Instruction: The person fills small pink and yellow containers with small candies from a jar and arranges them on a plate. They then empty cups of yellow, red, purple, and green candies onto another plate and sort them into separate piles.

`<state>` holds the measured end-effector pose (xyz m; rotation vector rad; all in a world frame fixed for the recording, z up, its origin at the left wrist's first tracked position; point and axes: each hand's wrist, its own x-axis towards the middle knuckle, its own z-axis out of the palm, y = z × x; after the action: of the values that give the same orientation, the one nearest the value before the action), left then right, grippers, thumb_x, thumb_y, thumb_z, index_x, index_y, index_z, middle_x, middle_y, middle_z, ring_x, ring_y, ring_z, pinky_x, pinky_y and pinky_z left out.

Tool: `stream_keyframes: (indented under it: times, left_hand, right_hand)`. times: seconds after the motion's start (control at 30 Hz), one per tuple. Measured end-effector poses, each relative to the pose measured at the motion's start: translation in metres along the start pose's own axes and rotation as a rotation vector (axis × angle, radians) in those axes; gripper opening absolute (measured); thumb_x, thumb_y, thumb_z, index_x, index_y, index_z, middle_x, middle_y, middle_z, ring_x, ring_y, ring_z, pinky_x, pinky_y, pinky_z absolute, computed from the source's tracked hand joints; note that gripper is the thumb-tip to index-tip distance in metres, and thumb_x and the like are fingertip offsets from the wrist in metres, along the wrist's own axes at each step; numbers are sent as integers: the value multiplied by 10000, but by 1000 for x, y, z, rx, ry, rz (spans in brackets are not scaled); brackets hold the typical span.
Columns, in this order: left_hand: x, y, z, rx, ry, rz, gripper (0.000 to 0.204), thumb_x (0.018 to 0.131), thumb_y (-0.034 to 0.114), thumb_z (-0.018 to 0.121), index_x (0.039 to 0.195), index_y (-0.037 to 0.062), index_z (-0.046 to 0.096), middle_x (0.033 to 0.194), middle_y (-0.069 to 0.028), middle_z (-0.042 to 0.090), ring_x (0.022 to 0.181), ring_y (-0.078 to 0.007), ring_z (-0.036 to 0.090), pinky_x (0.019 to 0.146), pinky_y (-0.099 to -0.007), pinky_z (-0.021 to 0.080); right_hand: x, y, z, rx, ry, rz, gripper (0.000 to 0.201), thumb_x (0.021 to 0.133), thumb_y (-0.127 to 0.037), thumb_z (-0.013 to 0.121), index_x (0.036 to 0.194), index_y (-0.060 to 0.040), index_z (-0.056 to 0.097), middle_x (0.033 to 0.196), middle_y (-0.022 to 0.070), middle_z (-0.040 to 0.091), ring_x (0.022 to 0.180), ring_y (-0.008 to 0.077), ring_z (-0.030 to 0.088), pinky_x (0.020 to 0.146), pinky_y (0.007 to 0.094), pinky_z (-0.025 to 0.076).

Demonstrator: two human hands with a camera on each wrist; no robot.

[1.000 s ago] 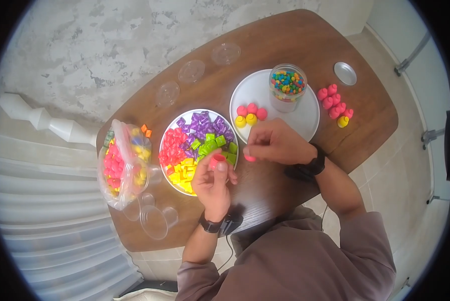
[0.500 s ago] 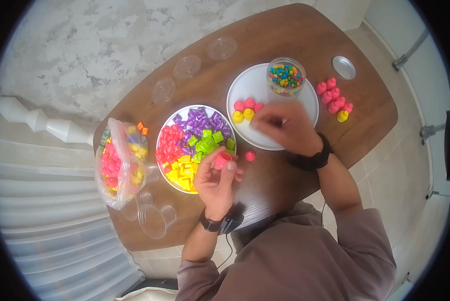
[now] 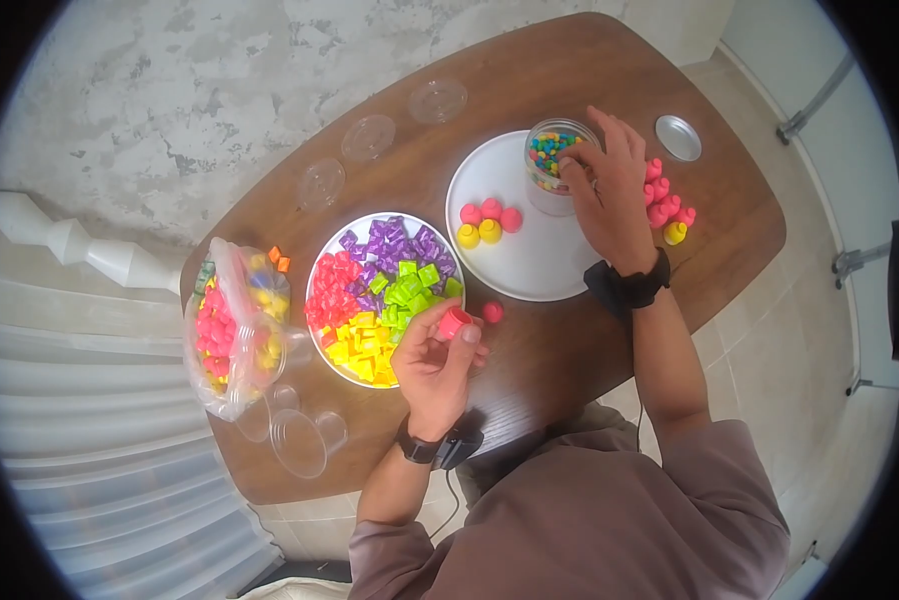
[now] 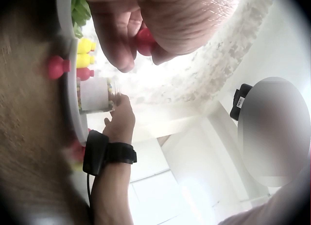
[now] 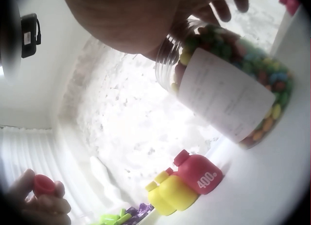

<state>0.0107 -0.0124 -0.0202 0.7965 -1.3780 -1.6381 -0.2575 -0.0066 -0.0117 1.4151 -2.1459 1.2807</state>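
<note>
My left hand (image 3: 431, 372) pinches a small pink bottle bottom (image 3: 455, 321), its open mouth facing up; the right wrist view shows its hollow rim (image 5: 44, 185). At the mouth of a clear jar (image 3: 551, 198) of multicoloured candies (image 3: 549, 152), my right hand (image 3: 617, 205) has its thumb and fingers reaching over the rim. The candy jar stands on a white plate (image 3: 514, 275), beside several small pink bottles (image 3: 510, 219) and two yellow bottles (image 3: 489, 231). A pink bottle top (image 3: 492, 312) lies on the table near my left hand.
On the left, a white plate (image 3: 353, 376) holds wrapped candies in purple, red, green and yellow. A plastic bag (image 3: 231, 385) of pink and yellow pieces and clear cups (image 3: 299, 445) lie further left. More pink bottles (image 3: 659, 212) and a round lid (image 3: 678, 138) are at right.
My right hand let go of the pink bottle top, leaving it on the table, and moved up and right to the jar. The left hand still holds the bottle bottom.
</note>
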Motion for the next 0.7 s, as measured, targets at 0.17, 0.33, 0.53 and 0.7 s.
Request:
stream_keyframes:
  times: [0.17, 0.33, 0.53, 0.7]
  left_hand:
    - [-1, 0, 1, 10, -9, -11, 303, 976, 82, 680, 1253, -18, 607, 948, -139, 710, 687, -142, 659, 592, -260, 541]
    - [-2, 1, 0, 6, -26, -15, 309, 972, 69, 682, 1258, -18, 603, 954, -135, 710, 694, -142, 662, 597, -259, 543]
    - [-3, 2, 1, -3, -45, -14, 305, 970, 43, 673, 1258, -24, 601, 962, -134, 711, 698, -135, 662, 598, -254, 544]
    - [-3, 2, 1, -12, -54, -16, 304, 968, 39, 673, 1256, -26, 603, 963, -131, 711, 699, -133, 663, 601, -251, 546]
  right_hand:
    - [-1, 3, 1, 249, -72, 94, 134, 869, -107, 631, 898, 5, 700, 1387, 194, 573, 1287, 388, 454, 1081, 458, 374]
    - [1, 0, -3, 409, -156, 201, 119, 869, -102, 649, 864, 15, 672, 1352, 160, 607, 1268, 342, 475, 1054, 414, 405]
    - [3, -5, -3, 378, -60, 178, 152, 851, -101, 738, 795, 15, 657, 1278, 143, 666, 1178, 322, 552, 973, 395, 464]
    - [3, -7, -4, 373, -36, 192, 202, 846, -128, 783, 763, 9, 659, 1285, 156, 667, 1184, 298, 567, 952, 381, 483]
